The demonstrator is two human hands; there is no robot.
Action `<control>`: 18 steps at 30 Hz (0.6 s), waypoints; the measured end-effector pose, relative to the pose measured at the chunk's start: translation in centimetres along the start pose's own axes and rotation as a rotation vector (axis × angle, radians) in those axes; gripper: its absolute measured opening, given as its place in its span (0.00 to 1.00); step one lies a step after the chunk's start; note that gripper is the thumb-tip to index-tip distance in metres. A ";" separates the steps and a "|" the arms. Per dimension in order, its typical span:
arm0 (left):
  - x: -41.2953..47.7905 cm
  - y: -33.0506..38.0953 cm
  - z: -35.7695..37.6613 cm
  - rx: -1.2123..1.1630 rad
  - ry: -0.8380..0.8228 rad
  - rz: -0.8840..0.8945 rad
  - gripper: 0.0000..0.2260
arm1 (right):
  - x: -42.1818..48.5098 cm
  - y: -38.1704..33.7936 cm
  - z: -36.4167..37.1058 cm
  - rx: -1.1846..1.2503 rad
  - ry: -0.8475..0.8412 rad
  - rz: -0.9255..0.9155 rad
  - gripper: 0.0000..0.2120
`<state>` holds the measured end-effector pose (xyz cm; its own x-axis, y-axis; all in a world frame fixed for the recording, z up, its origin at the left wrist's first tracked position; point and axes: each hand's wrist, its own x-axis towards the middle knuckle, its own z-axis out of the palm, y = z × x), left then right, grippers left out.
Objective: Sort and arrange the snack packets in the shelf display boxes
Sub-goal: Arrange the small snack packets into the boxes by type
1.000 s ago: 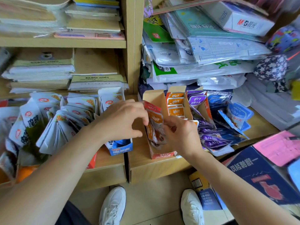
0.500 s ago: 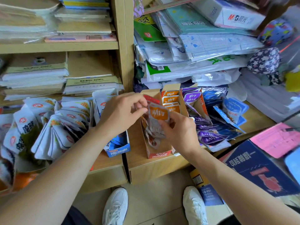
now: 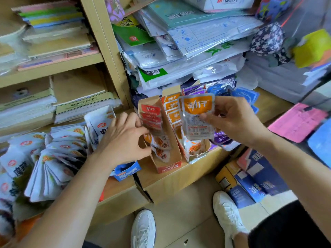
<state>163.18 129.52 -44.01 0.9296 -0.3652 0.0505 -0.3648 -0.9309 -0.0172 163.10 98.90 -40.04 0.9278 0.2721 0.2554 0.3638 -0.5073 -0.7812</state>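
My right hand point(image 3: 234, 122) pinches an orange-topped snack packet point(image 3: 197, 117) and holds it up above the row of orange packets point(image 3: 172, 111) in the right cardboard display box. My left hand point(image 3: 123, 140) reaches into the left display box point(image 3: 168, 165), its fingers curled on the red-topped packets point(image 3: 151, 115) standing there. Purple packets point(image 3: 221, 138) and blue packets point(image 3: 245, 95) lie loose to the right of the boxes.
Several white packets point(image 3: 53, 158) fan out on the shelf at left beside a small blue box point(image 3: 125, 170). Stacks of paper and envelopes point(image 3: 188, 51) fill the shelves behind. Blue cartons point(image 3: 256, 178) and pink paper point(image 3: 297, 122) sit at right. My white shoes point(image 3: 143, 230) stand on the floor.
My right hand has lifted the orange-topped packet out of the left box and carried it up and to the right. My left hand stays at the red packets.
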 end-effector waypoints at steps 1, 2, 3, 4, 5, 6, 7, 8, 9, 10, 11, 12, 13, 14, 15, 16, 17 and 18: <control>0.2 0.0 0.0 0.008 -0.005 0.000 0.26 | 0.1 0.6 -0.3 -0.113 -0.032 0.012 0.09; 0.3 0.1 -0.1 0.009 0.006 0.000 0.23 | 0.3 1.2 -0.2 -0.210 -0.050 0.021 0.08; 0.5 0.1 -0.1 0.002 0.020 -0.005 0.20 | 0.4 1.7 0.2 -0.266 -0.056 0.026 0.06; 0.5 0.1 -0.2 0.000 0.031 -0.010 0.19 | 0.4 2.0 0.7 -0.284 -0.056 0.033 0.04; 0.5 0.1 -0.2 0.007 0.033 -0.014 0.20 | 0.5 2.2 1.4 -0.279 -0.061 0.036 0.03; 0.5 0.3 -0.2 0.021 0.026 -0.017 0.22 | 0.5 2.4 2.0 -0.277 -0.068 0.030 0.03; 0.5 0.5 -0.2 0.033 0.015 -0.021 0.23 | 0.5 2.5 2.7 -0.290 -0.073 0.013 0.04; 0.5 0.7 -0.2 0.038 0.011 -0.027 0.23 | 0.5 2.5 3.2 -0.318 -0.071 -0.014 0.05; 0.6 0.9 -0.2 0.031 0.020 -0.029 0.20 | 0.5 2.6 3.7 -0.347 -0.068 -0.037 0.09; 0.6 1.0 -0.2 0.011 0.047 -0.026 0.17 | 0.4 2.6 4.0 -0.362 -0.051 -0.056 0.13; 0.6 0.9 -0.2 -0.019 0.082 -0.024 0.14 | 0.4 2.6 4.2 -0.367 -0.026 -0.074 0.18; 0.6 0.8 -0.2 -0.056 0.120 -0.028 0.12 | 0.4 2.6 4.3 -0.371 0.008 -0.101 0.21; 0.6 0.6 -0.2 -0.096 0.157 -0.039 0.10 | 0.4 2.5 4.4 -0.378 0.043 -0.125 0.24; 0.6 0.5 -0.3 -0.132 0.197 -0.052 0.09 | 0.5 2.5 4.5 -0.386 0.072 -0.139 0.25; 0.6 0.6 -0.3 -0.162 0.240 -0.062 0.08 | 0.5 2.4 4.5 -0.390 0.095 -0.148 0.26; 0.6 0.7 -0.3 -0.188 0.285 -0.068 0.08 | 0.5 2.3 4.6 -0.389 0.113 -0.159 0.25; 0.7 0.8 -0.3 -0.215 0.326 -0.072 0.07 | 0.5 2.2 4.7 -0.384 0.123 -0.175 0.24; 0.7 1.0 -0.3 -0.249 0.357 -0.080 0.07 | 0.5 2.1 5.0 -0.373 0.126 -0.194 0.22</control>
<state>163.47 128.37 -43.65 0.8946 -0.2278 0.3845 -0.3350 -0.9113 0.2394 163.87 102.03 -44.35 0.8340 0.3012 0.4623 0.5156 -0.7237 -0.4587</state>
